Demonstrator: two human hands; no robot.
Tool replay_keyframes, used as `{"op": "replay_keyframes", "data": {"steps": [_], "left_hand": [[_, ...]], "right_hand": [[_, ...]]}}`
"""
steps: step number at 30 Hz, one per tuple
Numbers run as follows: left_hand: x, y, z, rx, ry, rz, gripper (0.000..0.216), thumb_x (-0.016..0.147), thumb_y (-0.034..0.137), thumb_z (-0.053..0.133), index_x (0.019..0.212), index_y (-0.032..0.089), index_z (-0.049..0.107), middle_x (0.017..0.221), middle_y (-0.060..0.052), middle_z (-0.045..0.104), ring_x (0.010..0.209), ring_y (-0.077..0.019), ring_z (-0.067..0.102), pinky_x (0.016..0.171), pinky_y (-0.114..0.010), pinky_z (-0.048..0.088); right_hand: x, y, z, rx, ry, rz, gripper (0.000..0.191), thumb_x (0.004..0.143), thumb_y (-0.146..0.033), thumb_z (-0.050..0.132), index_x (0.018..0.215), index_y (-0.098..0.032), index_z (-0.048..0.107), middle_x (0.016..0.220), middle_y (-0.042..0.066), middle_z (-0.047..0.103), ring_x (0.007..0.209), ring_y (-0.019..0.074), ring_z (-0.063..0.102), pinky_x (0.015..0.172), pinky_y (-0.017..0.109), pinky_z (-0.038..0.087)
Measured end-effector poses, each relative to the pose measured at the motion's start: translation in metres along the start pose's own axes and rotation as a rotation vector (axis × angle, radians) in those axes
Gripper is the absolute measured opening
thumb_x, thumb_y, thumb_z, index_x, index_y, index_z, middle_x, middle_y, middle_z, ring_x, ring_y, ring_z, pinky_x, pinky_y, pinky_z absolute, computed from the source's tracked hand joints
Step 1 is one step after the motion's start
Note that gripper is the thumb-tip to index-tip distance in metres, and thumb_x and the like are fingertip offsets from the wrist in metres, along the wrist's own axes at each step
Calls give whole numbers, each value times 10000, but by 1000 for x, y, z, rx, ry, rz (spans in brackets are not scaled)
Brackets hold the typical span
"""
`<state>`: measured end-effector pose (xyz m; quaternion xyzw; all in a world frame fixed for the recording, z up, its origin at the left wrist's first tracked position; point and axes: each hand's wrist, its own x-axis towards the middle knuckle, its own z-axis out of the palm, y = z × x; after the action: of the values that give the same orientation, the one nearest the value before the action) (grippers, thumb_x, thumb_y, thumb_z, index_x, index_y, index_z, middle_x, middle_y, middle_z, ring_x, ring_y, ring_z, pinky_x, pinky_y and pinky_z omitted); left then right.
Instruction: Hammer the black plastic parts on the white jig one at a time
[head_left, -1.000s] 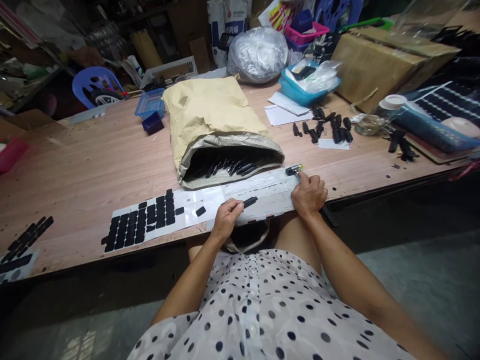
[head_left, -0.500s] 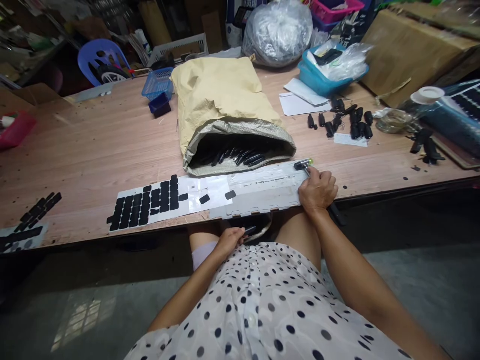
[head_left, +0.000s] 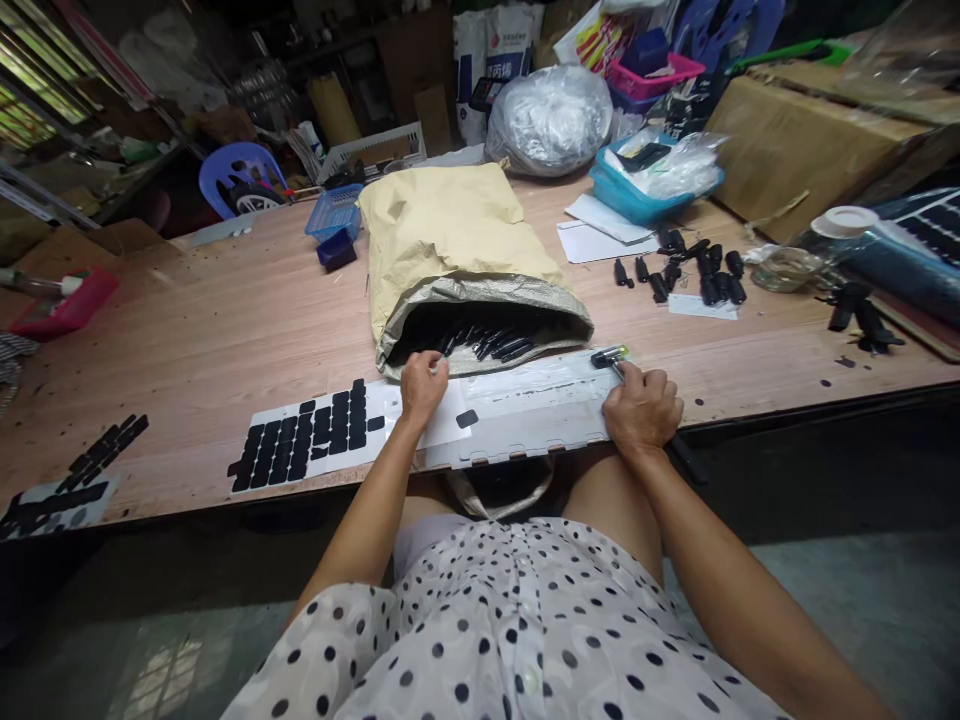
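Observation:
My right hand (head_left: 643, 405) is wrapped round the handle of a small hammer (head_left: 609, 356), whose dark and yellow-green head rests over the right end of a grey-white board (head_left: 532, 400) along the table edge. My left hand (head_left: 424, 388) is closed in a pinch at the lower left of the sack mouth; what its fingers hold, if anything, cannot be made out. Inside the open yellow paper sack (head_left: 457, 220) lie several slim black pieces (head_left: 495, 338). Under and left of my left hand is a white sheet (head_left: 448, 415) with a loose black sticker (head_left: 466, 418).
Rows of black stickers (head_left: 281, 450) lie left of the board. Blue baskets (head_left: 334, 212) stand behind. To the right are several black parts (head_left: 716, 275), a turquoise basin (head_left: 645, 200), a cardboard box (head_left: 795, 150) and a clear jar (head_left: 795, 252). A bag (head_left: 502, 495) hangs open above my lap.
My left hand has risen from the lap, where it held a dark slim piece, to the sack mouth; that piece no longer shows. My right hand keeps the hammer in place. The view has tilted up slightly.

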<state>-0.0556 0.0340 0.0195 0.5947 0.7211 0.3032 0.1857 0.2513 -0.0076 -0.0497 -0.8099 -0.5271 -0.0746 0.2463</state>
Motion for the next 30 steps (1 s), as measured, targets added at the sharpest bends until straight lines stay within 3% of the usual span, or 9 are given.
{"op": "replay_keyframes", "data": {"steps": [3,7,11,15,18,23,27,30], "left_hand": [[37,-6,9,166,77,-54,188,825,205,669,986,179,763,1045,-127,729,1002,-293,694,917,-394,534],[44,-14,10,175,58,-106,129,758,170,700,871,211,746,926,-83,727,950,-283,696,859,-377,532],[21,-18,5,-138,35,-110,124,708,241,761,827,204,752,781,-8,701,792,-199,658,769,-307,526],[-16,-11,19,-469,-229,-123,246,695,346,805,867,171,791,744,-1,702,676,-153,611,670,-278,506],[-39,-4,35,-389,-341,-48,193,735,311,772,877,185,804,750,-3,694,681,-156,609,678,-285,516],[-57,1,47,-61,-256,213,255,801,222,698,1035,247,796,943,-20,684,804,-176,641,816,-312,556],[-60,1,50,-27,-242,251,341,791,217,725,1128,251,765,964,-16,668,880,-192,655,853,-312,558],[-58,0,53,-49,-247,237,282,795,229,748,1075,244,770,967,-17,670,860,-188,645,823,-306,549]], "right_hand": [[-1,-2,0,2,3,-5,348,895,-183,528,1166,-208,745,983,128,567,917,271,470,693,352,254],[-2,-2,1,7,7,-16,348,878,-189,559,1173,-214,742,972,121,562,913,267,467,700,356,269],[-2,-3,0,0,-21,-7,349,894,-193,546,1184,-212,738,989,125,566,934,274,479,708,353,275],[-1,-6,-5,-26,-51,12,373,921,-187,501,1215,-207,730,1025,137,578,966,285,483,722,356,278],[0,-8,-7,-29,-69,15,380,928,-188,494,1229,-208,725,1036,140,574,970,285,476,732,360,282],[0,-7,-6,-19,-58,14,371,920,-193,509,1219,-213,726,1028,137,564,960,282,466,728,360,290],[4,0,-5,4,-40,2,356,911,-196,517,1192,-216,735,1020,131,566,952,276,478,720,352,299],[10,6,-10,75,-86,40,359,905,-186,507,1175,-214,742,989,119,579,918,262,507,714,341,334]]}}
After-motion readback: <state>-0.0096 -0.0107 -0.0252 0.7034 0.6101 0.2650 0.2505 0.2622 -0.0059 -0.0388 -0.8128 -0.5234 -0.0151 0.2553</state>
